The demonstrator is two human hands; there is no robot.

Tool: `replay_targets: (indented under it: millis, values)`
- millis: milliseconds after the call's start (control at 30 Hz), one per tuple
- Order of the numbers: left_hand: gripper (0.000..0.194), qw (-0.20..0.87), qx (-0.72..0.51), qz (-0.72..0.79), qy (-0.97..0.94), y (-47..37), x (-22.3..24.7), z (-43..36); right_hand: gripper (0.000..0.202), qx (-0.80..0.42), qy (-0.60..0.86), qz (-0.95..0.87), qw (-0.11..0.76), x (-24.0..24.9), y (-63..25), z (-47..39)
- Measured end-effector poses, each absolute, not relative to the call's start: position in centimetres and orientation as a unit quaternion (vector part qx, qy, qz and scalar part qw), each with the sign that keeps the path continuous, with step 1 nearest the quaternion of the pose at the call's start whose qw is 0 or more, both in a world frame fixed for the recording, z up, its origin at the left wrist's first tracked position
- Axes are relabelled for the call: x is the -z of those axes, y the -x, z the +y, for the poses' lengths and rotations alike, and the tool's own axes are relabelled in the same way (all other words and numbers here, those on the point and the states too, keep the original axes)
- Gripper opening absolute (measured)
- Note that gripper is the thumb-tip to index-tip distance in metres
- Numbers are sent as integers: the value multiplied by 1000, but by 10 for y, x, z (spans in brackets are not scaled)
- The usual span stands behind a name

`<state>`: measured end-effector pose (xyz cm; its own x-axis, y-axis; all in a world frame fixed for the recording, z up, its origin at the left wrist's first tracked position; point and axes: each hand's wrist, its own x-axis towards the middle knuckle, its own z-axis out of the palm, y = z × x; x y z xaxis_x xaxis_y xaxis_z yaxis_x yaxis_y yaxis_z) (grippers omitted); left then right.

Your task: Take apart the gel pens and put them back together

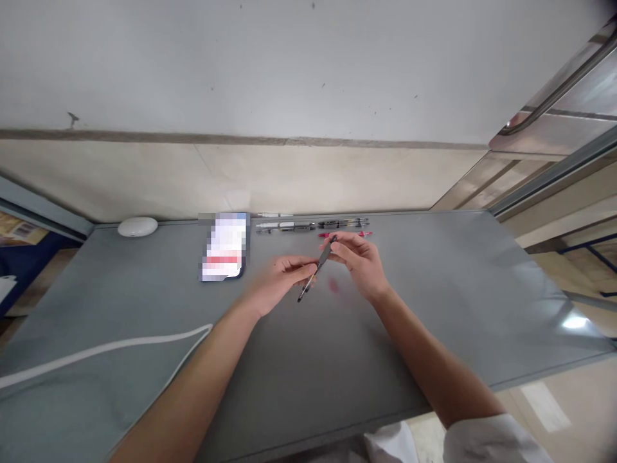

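Observation:
Between my two hands a black pen (326, 253) is held at a slant above the grey table (308, 386). My left hand (284, 278) pinches its lower, clear barrel, with the dark end pointing down toward me. Fingers of my right hand (359, 262) close around the upper, dark grip part. Just beyond the hands, several black pens (332, 225) lie in a row along the back of the table. A red pen (370, 234) lies in front of them, partly hidden behind my right hand.
A phone (224, 247) with a lit, blurred screen lies left of the pens. Farther left sits a white rounded object (137, 226). A white cable (110, 347) crosses the table's left side under my left forearm. The wall (289, 173) rises behind the table.

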<state>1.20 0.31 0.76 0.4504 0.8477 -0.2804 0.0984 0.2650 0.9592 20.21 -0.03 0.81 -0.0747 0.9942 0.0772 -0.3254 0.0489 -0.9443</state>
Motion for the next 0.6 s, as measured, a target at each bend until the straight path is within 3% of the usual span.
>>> replay_targets:
  millis: [233,600]
  values:
    - [36,562,-248,478,-627,-9,-21,6,19,-591,362,-361,623,-9,-196,12]
    - [37,558,-276,481,-618,-6,-8,8,27,-598,378,-321,630,8,-177,21]
